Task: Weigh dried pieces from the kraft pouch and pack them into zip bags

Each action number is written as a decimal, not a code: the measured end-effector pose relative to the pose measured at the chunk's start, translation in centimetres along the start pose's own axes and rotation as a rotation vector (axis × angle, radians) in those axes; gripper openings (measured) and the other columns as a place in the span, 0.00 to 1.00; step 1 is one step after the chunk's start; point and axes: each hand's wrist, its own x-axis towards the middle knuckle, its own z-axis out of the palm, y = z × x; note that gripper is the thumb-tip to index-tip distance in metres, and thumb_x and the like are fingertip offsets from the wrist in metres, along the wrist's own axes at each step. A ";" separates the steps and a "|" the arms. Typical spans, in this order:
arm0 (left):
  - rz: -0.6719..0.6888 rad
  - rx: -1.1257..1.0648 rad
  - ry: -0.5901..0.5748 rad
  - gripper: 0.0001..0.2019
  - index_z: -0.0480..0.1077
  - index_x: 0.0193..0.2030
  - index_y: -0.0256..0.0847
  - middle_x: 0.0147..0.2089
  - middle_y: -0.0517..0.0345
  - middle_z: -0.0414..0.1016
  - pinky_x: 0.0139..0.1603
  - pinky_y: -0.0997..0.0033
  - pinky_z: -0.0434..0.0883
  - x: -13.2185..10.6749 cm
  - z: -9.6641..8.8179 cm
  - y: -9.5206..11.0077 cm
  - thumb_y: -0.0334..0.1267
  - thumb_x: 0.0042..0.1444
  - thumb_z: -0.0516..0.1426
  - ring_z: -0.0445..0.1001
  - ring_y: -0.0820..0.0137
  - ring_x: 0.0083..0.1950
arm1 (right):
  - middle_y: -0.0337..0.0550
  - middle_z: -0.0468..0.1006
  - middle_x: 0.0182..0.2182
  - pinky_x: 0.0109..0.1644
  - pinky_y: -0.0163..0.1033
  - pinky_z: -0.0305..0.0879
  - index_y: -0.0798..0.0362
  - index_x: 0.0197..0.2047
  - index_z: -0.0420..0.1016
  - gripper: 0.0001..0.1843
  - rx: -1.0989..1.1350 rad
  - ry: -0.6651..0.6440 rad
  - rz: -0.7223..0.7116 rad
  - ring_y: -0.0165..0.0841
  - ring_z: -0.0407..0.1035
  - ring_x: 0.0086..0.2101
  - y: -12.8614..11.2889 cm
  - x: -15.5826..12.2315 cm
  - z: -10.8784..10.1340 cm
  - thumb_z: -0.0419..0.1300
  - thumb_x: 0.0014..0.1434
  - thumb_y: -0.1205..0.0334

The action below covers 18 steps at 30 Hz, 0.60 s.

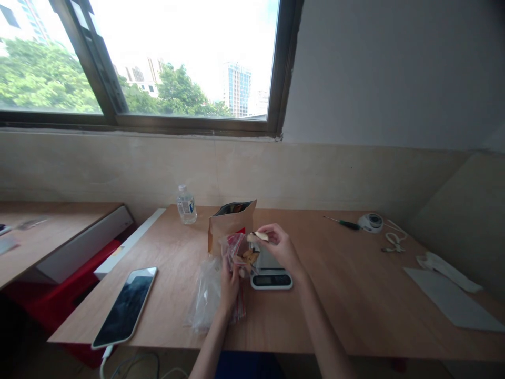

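My left hand [230, 279] grips a clear zip bag [233, 245] with a red-striped edge, holding it upright above the table. Brownish dried slices [249, 257] show inside it. Pinched in the fingers of my right hand [282, 245] is a pale dried slice [260, 236] with a dark edge, just above the bag's right side. Under that hand sits a white kitchen scale [271, 280], its platform partly covered by my hand and the bag. Behind the bag stands an open brown paper pouch [231, 223]. More clear zip bags [205, 295] lie flat left of my left wrist.
A charging smartphone [126, 305] lies at the table's left front. A water bottle [186, 205] stands at the back. Toward the right are a screwdriver [347, 225], a white dome camera [371, 222] with its cable, and a white sheet [450, 300] with a crumpled white piece [447, 270].
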 end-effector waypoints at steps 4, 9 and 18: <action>-0.018 0.002 0.002 0.16 0.64 0.50 0.39 0.42 0.52 0.74 0.45 0.65 0.68 0.0 0.0 0.0 0.46 0.60 0.48 0.72 0.67 0.42 | 0.42 0.74 0.37 0.42 0.35 0.67 0.52 0.39 0.68 0.15 0.006 0.191 -0.096 0.30 0.70 0.36 -2.6 3.3 0.8 0.61 0.53 0.52; -0.048 -0.023 -0.025 0.19 0.62 0.54 0.39 0.44 0.51 0.74 0.44 0.66 0.68 0.0 0.1 0.0 0.46 0.60 0.48 0.73 0.67 0.41 | 0.44 0.71 0.40 0.43 0.35 0.66 0.51 0.40 0.66 0.09 -0.101 0.319 -0.259 0.30 0.67 0.38 -4.2 7.3 4.1 0.57 0.56 0.59; -0.004 -0.035 -0.028 0.21 0.59 0.59 0.41 0.56 0.48 0.69 0.56 0.62 0.63 0.0 0.3 0.1 0.46 0.61 0.48 0.68 0.64 0.56 | 0.42 0.74 0.46 0.60 0.46 0.48 0.50 0.47 0.69 0.14 -0.378 -0.117 -0.336 0.35 0.65 0.50 -2.9 6.2 6.3 0.51 0.59 0.65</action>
